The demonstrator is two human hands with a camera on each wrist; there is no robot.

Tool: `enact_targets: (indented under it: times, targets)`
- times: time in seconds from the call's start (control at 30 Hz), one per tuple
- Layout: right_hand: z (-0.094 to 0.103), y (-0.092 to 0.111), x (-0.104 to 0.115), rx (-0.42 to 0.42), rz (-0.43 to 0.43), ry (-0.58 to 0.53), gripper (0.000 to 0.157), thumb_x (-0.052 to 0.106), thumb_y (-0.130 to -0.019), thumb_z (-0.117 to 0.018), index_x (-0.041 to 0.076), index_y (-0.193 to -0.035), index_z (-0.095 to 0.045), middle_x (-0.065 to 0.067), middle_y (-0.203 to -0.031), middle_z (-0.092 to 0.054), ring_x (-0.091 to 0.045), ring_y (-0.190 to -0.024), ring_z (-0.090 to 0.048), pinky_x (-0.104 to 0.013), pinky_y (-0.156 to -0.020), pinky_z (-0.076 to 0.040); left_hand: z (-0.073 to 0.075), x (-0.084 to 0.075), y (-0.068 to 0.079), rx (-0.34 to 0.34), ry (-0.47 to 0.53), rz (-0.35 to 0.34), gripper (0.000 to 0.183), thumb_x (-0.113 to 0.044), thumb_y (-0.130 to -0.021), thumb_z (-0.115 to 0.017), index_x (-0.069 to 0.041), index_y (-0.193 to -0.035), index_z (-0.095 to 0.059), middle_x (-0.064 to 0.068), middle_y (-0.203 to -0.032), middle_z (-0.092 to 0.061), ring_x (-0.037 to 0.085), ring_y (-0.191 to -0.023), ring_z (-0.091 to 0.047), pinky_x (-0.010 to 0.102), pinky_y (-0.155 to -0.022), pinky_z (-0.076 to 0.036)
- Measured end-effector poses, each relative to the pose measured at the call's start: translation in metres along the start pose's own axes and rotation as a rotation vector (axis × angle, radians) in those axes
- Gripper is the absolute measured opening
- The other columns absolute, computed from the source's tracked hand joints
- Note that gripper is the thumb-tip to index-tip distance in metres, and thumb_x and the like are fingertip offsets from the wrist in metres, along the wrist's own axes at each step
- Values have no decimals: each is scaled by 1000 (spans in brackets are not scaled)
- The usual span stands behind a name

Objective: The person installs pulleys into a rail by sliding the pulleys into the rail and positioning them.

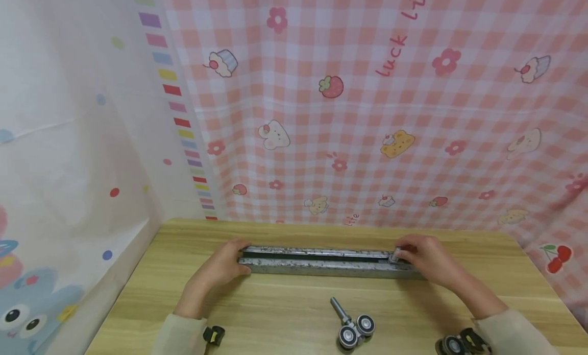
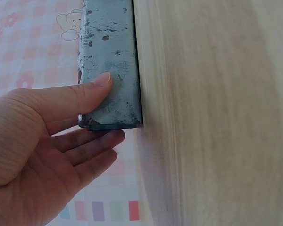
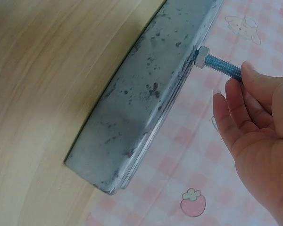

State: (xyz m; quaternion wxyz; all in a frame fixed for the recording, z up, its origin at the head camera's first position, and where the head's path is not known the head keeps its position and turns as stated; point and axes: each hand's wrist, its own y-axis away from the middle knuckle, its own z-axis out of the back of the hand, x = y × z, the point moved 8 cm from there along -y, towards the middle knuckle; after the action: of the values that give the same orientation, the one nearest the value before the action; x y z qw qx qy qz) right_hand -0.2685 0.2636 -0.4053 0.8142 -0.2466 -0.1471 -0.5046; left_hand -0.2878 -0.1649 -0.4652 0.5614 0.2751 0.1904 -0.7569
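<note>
I have the rail (image 1: 317,268) across the frame's lower centre on my worktop (image 1: 275,301), a roller bracket (image 1: 352,328) below it.

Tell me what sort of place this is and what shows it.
Most likely a makeshift indoor workspace, perhaps in a home: a cartoon-printed pink gingham cloth hangs behind a wood-grain tabletop, on which lies a slotted metal rail.

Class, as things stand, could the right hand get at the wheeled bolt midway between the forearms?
Probably yes: nothing appears between the right hand and the wheeled bolt, though it must first release the threaded stud it pinches.
</note>
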Motion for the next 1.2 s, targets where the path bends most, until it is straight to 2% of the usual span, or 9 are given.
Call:
enact_targets:
  times: [0.23, 0.5, 0.9, 1.2]
  targets:
    - [-5, -6, 10, -12, 39, -10, 10, 0, -90, -79, 4, -99, -78, -1, -93, -75, -13, -80, -70, -31, -66, -59, 0, 1, -1, -3, 1, -6, 61, 1, -83, -86, 7, -139, -61, 24, -138, -62, 41, -126, -60, 54, -105, -52]
    - [-11, -11, 19, 9, 45, -16, 10, 0, -91, -79, 3, -100, -78, -2, -94, -75, -11, -81, -69, -30, -65, -59, -1, 1, -1, 4, 13, 17, 62, 1, -84, -86, 6, -140, -60, 23, -138, -62, 39, -123, -62, 52, -102, -55]
    - [-24, -19, 33, 69, 64, -35, 13, 1, -92, -77, 0, -105, -77, -2, -94, -74, -11, -81, -69, -28, -66, -60, -1, 2, -1, 8, -1, 16, 62, 0, -83, -87, 6, -139, -61, 24, -137, -61, 40, -123, -62, 52, -101, -55]
    - [-31, -25, 40, 74, 94, -48, 12, 0, -92, -78, 0, -104, -77, -1, -94, -74, -11, -81, -69, -27, -67, -59, 0, 1, -2, 6, -6, 9, 62, 0, -82, -87, 7, -138, -61, 24, -137, -62, 40, -122, -62, 52, -102, -54]
